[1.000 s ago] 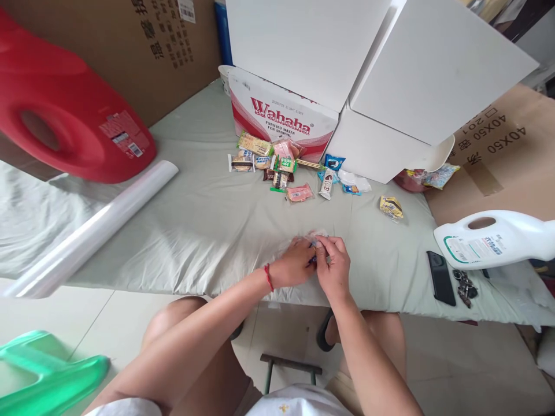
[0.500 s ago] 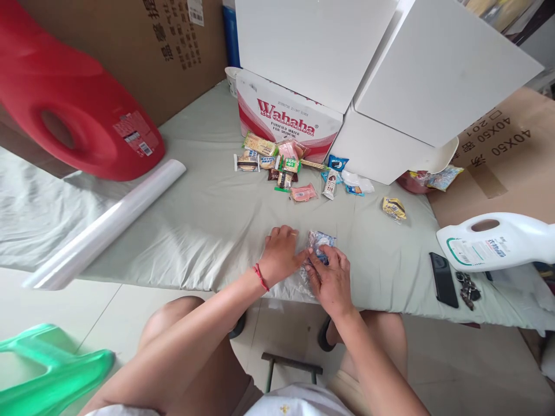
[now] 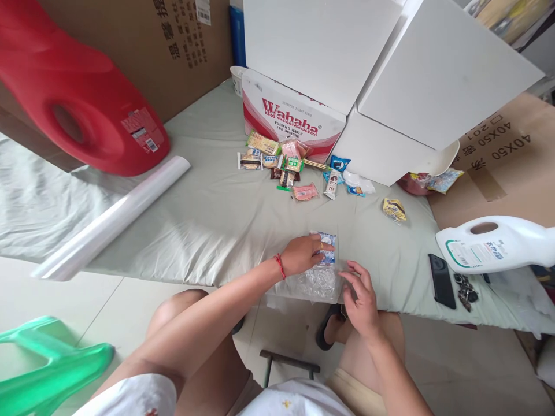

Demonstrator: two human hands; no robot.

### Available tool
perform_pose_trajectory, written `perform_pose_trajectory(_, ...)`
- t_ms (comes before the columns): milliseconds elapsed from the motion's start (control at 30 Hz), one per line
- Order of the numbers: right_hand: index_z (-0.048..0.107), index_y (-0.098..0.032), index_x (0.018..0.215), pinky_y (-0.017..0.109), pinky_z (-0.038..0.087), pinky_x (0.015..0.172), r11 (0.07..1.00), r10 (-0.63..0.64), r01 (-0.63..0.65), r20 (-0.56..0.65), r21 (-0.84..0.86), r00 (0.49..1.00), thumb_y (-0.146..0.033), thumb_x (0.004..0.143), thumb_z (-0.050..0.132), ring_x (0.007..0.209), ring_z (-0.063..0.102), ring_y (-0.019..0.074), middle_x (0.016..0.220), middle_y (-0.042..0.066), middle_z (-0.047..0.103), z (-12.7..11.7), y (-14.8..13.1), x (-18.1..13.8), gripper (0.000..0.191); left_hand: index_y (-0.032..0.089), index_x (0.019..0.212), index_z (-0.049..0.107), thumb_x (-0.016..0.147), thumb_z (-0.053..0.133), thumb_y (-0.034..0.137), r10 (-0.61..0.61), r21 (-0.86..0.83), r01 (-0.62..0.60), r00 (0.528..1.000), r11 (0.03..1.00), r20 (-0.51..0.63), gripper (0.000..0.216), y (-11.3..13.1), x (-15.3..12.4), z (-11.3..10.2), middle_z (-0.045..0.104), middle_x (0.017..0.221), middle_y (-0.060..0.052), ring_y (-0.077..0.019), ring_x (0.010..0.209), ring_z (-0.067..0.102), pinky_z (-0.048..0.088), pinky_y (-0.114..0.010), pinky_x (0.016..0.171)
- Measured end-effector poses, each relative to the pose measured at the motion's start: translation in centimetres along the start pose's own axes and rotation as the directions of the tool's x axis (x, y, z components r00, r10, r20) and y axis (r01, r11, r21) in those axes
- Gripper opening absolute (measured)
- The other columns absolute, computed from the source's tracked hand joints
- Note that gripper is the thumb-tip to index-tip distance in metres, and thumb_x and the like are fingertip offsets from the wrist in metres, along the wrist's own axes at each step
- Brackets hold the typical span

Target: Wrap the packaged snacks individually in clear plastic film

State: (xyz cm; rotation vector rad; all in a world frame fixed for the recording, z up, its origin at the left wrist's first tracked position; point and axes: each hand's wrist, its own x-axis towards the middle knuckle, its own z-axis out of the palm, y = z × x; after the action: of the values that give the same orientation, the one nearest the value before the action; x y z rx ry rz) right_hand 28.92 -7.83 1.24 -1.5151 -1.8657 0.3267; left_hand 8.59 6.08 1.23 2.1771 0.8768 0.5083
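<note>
A blue-and-white snack packet [image 3: 328,256] lies near the front edge of the cloth-covered surface. Over it rests my left hand [image 3: 306,253], fingers stretched across the packet and pressing on its top, a red string round the wrist. Crinkled clear plastic wrap [image 3: 318,283] spreads just below the packet and partly beneath my left hand. To the right of the wrap hovers my right hand [image 3: 361,297], fingers apart and holding nothing, its fingertips close to the plastic edge.
Several wrapped snacks [image 3: 288,164] are piled before a Wahaha box [image 3: 292,118]. A yellow packet [image 3: 393,209] lies to the right. Further right are a white jug [image 3: 498,242], a phone [image 3: 442,280] and keys [image 3: 466,290]. At left are a plastic film roll [image 3: 115,216] and a red jug [image 3: 108,115].
My left hand has moved right onto the packet. My right hand has come off the packet and moved right and down, uncovering the crinkled wrap.
</note>
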Motion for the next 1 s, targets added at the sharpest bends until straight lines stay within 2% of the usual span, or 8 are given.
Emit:
perform_pose_trajectory(133, 0.051, -0.031, 0.146, 0.055, 0.054, 0.104, 0.989, -0.079, 0.099, 0.180, -0.107, 0.981, -0.011, 0.090, 0.053, 0.128, 0.057, 0.0306, 0.141, 0.013, 0.055, -1.0, 1.2, -0.8, 0.060, 0.032, 0.128, 0.072, 0.091, 0.059, 0.023, -0.091, -0.005, 0.091, 0.995, 0.996, -0.029, 0.040, 0.6, -0.2, 0.0, 0.070, 0.094, -0.002, -0.0182, 0.087, 0.067, 0.050, -0.028, 0.075)
perform_pose_trajectory(233, 0.042, -0.030, 0.154, 0.054, 0.053, 0.104, 0.981, -0.132, 0.157, 0.202, -0.117, 0.971, -0.016, 0.093, 0.055, 0.128, 0.056, 0.0311, 0.143, 0.015, 0.054, -0.7, 1.7, -0.2, 0.064, 0.032, 0.127, 0.073, 0.089, 0.062, 0.023, -0.140, -0.079, 0.138, 0.990, 0.987, -0.030, 0.041, 0.8, 0.0, 0.1, 0.066, 0.079, 0.001, -0.0164, 0.080, 0.065, 0.047, -0.026, 0.071)
perform_pose_trajectory(300, 0.049, -0.031, 0.149, 0.049, 0.057, 0.096, 0.972, -0.186, 0.207, 0.179, -0.108, 0.966, -0.016, 0.095, 0.055, 0.118, 0.060, 0.0288, 0.139, 0.014, 0.057, -0.4, 1.8, 0.3, 0.056, 0.032, 0.126, 0.073, 0.088, 0.063, 0.024, -0.167, -0.125, 0.163, 0.986, 0.979, -0.025, 0.041, 0.8, 0.2, 0.0, 0.063, 0.072, 0.002, -0.0157, 0.077, 0.063, 0.045, -0.025, 0.069)
perform_pose_trajectory(433, 0.075, -0.035, 0.114, 0.038, 0.057, 0.074, 0.966, -0.247, 0.256, 0.162, -0.040, 0.955, -0.015, 0.096, 0.055, 0.092, 0.062, 0.0227, 0.122, 0.008, 0.067, 0.1, 0.7, 1.4, 0.034, 0.032, 0.124, 0.075, 0.086, 0.064, 0.024, -0.201, -0.129, 0.197, 0.979, 0.972, -0.016, 0.040, 1.0, 0.4, -0.1, 0.064, 0.073, 0.002, -0.0156, 0.075, 0.062, 0.044, -0.025, 0.067)
perform_pose_trajectory(633, 0.077, -0.030, 0.100, 0.039, 0.053, 0.079, 0.984, -0.010, -0.007, 0.093, 0.180, 0.996, -0.032, 0.098, 0.058, 0.090, 0.062, 0.0233, 0.094, 0.006, 0.072, 0.2, -1.2, 6.0, 0.019, 0.030, 0.117, 0.077, 0.087, 0.060, 0.023, -0.159, -0.068, 0.157, 0.987, 0.985, -0.027, 0.035, 1.3, 0.4, 0.2, 0.070, 0.085, -0.001, -0.0173, 0.078, 0.064, 0.045, -0.026, 0.069)
perform_pose_trajectory(800, 0.072, -0.025, 0.092, 0.029, 0.048, 0.070, 0.879, 0.293, -0.289, 0.047, 0.379, 0.955, -0.046, 0.095, 0.059, 0.075, 0.059, 0.0179, 0.083, 0.003, 0.068, 2.3, -0.6, 10.0, 0.025, 0.020, 0.076, 0.071, 0.089, 0.047, 0.016, -0.080, -0.208, 0.075, 0.997, 0.975, -0.017, 0.028, 0.8, 0.8, -0.4, 0.064, 0.072, -0.001, -0.0153, 0.070, 0.058, 0.044, -0.026, 0.068)
perform_pose_trajectory(900, 0.068, -0.023, 0.083, 0.026, 0.042, 0.062, 0.854, 0.370, -0.351, 0.027, 0.384, 0.929, -0.048, 0.093, 0.059, 0.065, 0.053, 0.0151, 0.072, 0.000, 0.062, 3.6, -0.3, 11.0, 0.029, 0.019, 0.070, 0.064, 0.086, 0.040, 0.012, -0.089, -0.356, 0.104, 0.994, 0.929, 0.057, 0.029, 0.6, 0.6, -1.1, 0.063, 0.067, -0.001, -0.0141, 0.064, 0.056, 0.046, -0.026, 0.066)
perform_pose_trajectory(1000, 0.068, -0.023, 0.080, 0.026, 0.042, 0.063, 0.887, 0.355, -0.341, 0.012, 0.310, 0.935, -0.046, 0.092, 0.060, 0.066, 0.052, 0.0153, 0.072, 0.000, 0.063, 4.3, -0.4, 11.4, 0.027, 0.019, 0.081, 0.066, 0.089, 0.037, 0.017, -0.174, -0.427, 0.173, 0.984, 0.887, 0.036, 0.030, 1.1, -0.1, -1.0, 0.060, 0.064, 0.000, -0.0146, 0.061, 0.055, 0.047, -0.027, 0.062)
